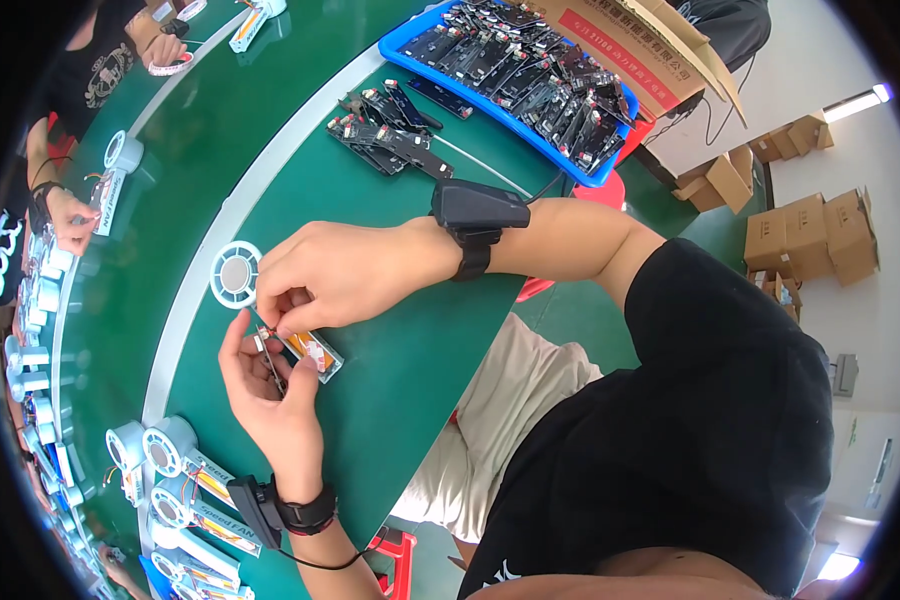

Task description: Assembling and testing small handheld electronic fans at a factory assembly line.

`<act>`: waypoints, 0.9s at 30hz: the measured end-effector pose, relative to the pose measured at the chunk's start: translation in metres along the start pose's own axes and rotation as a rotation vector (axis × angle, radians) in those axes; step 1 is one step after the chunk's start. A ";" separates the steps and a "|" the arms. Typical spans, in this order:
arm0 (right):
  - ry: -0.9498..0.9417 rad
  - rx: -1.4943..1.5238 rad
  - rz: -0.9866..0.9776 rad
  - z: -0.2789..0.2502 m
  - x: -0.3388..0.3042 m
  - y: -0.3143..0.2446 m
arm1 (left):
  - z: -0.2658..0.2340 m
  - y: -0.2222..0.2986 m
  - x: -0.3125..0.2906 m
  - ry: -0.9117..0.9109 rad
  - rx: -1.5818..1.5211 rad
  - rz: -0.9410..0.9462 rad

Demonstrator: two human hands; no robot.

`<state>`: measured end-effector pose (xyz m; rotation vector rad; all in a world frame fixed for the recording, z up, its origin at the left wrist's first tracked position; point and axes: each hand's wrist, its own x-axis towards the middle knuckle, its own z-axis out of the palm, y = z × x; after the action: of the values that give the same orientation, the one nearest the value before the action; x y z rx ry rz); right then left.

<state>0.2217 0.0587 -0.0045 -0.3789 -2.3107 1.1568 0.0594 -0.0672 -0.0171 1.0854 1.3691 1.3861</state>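
A small handheld fan lies in front of me, its round pale-blue head (235,275) at the far end and its open handle (315,352), orange inside, at the near end. My left hand (275,410) is closed around a thin dark circuit board (272,366) with a white connector at its end, seen edge-on beside the handle. From above, my right hand (335,275) pinches short red wires (264,332) by that connector. Its fingertips partly hide the wires and the middle of the fan.
A blue tray (395,45) full of black circuit boards stands at upper right, with loose boards (390,135) beside it. Several fans (175,450) lie near my left wrist. Across the pale strip (185,320), another person's hand (72,220) holds a fan (118,180). Cardboard boxes (805,235) stand behind.
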 end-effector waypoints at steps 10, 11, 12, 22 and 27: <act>0.136 0.147 -0.031 0.012 -0.004 0.000 | 0.004 0.006 -0.002 0.029 0.189 -0.030; 0.150 0.081 -0.056 0.012 -0.004 0.003 | 0.005 0.006 -0.003 0.040 0.212 -0.015; 0.164 0.017 -0.083 0.013 -0.003 0.005 | 0.005 0.007 -0.003 0.054 0.237 0.001; 0.242 -0.350 -0.238 0.014 -0.004 0.010 | -0.017 -0.006 0.010 0.033 -0.224 -0.145; 0.251 -0.375 -0.172 0.015 -0.004 0.009 | -0.005 -0.005 0.009 0.049 -0.336 -0.152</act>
<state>0.2169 0.0525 -0.0210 -0.4231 -2.2766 0.5557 0.0525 -0.0595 -0.0219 0.7165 1.1734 1.4727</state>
